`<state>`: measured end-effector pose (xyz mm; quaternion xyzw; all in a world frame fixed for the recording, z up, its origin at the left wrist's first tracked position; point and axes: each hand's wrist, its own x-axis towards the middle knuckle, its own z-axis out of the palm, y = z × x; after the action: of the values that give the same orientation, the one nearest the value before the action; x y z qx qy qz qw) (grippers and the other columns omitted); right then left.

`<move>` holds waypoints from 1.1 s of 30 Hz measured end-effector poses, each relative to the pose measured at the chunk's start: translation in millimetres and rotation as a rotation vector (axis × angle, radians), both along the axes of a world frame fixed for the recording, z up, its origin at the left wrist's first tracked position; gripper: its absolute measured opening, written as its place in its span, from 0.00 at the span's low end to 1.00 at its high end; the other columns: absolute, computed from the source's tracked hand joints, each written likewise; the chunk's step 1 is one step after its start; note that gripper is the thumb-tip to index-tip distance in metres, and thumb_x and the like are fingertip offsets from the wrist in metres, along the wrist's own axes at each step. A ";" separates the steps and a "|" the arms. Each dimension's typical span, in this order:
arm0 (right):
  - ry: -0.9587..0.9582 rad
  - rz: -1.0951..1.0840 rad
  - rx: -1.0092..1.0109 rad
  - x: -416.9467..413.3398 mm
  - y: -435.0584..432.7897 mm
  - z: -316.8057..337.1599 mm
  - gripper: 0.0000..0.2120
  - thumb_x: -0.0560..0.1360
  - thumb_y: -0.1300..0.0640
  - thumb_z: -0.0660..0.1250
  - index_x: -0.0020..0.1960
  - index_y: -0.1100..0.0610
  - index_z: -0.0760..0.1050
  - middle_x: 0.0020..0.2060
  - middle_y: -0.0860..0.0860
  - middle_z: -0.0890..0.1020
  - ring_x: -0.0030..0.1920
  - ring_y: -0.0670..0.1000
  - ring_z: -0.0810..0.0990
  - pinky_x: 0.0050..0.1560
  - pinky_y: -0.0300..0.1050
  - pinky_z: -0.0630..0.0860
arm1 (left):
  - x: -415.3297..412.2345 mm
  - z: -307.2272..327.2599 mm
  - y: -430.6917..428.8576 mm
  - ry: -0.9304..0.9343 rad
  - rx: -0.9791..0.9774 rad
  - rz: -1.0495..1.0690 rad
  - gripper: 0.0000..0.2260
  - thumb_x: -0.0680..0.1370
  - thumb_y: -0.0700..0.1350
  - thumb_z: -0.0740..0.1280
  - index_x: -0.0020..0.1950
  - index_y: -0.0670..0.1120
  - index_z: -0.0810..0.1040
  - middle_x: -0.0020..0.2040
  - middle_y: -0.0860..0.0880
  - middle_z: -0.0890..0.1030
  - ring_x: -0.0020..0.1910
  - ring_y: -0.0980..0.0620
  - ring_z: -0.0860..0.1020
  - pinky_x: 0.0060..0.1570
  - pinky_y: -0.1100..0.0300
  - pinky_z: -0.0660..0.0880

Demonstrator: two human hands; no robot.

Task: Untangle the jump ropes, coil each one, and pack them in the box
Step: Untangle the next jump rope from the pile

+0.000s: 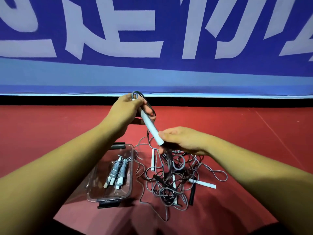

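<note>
Box: clear plastic, glossy, with matt black latches. White handle: smooth plastic, low sheen. Tangled cords: grey and black, smooth rubbery-looking coating, slight gloss. Black handle: matt, material unclear. Floor: red, matt, finely textured. Banner: blue, matt, cloth or vinyl, can't tell which.
</note>
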<state>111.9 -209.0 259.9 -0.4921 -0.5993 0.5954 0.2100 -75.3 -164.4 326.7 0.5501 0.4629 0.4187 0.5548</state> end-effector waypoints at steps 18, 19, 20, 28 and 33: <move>0.392 -0.568 0.224 -6.6 7.6 38.0 0.10 0.84 0.58 0.53 0.51 0.62 0.71 0.23 0.48 0.61 0.21 0.45 0.56 0.24 0.36 0.55 | -44.0 -13.1 19.3 0.289 -0.261 -0.141 0.14 0.82 0.48 0.64 0.46 0.36 0.76 0.36 0.39 0.84 0.35 0.43 0.85 0.33 0.57 0.81; 0.385 -0.556 0.231 -6.5 7.8 41.9 0.10 0.84 0.58 0.54 0.51 0.62 0.71 0.23 0.48 0.61 0.22 0.45 0.55 0.24 0.36 0.54 | -42.8 -13.0 17.7 0.295 -0.269 -0.153 0.14 0.82 0.48 0.65 0.44 0.38 0.75 0.32 0.41 0.82 0.33 0.44 0.84 0.31 0.57 0.80; 0.345 -0.536 0.248 -5.6 7.8 44.1 0.10 0.84 0.59 0.54 0.50 0.61 0.72 0.24 0.48 0.60 0.22 0.46 0.55 0.24 0.36 0.53 | -41.3 -12.6 16.7 0.282 -0.290 -0.155 0.14 0.81 0.49 0.65 0.43 0.39 0.74 0.28 0.43 0.79 0.31 0.45 0.83 0.29 0.58 0.79; -0.236 -0.114 0.271 -2.9 -8.2 50.0 0.10 0.81 0.56 0.63 0.50 0.57 0.82 0.24 0.47 0.65 0.24 0.46 0.63 0.24 0.35 0.61 | -34.4 -4.6 14.4 0.138 -0.193 -0.290 0.08 0.80 0.45 0.66 0.50 0.41 0.79 0.41 0.48 0.82 0.24 0.55 0.69 0.22 0.68 0.59; -0.034 -0.190 0.287 -10.0 -5.8 53.9 0.11 0.81 0.56 0.63 0.46 0.60 0.80 0.24 0.48 0.64 0.22 0.45 0.61 0.25 0.37 0.60 | -18.1 -7.4 -2.3 0.307 -0.124 -0.579 0.10 0.78 0.48 0.67 0.49 0.41 0.80 0.41 0.44 0.82 0.27 0.51 0.71 0.23 0.67 0.59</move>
<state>101.8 -214.8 313.8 -0.5214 -0.6326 0.4727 0.3233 -93.4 -166.7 319.3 0.6808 0.3901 0.1269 0.6068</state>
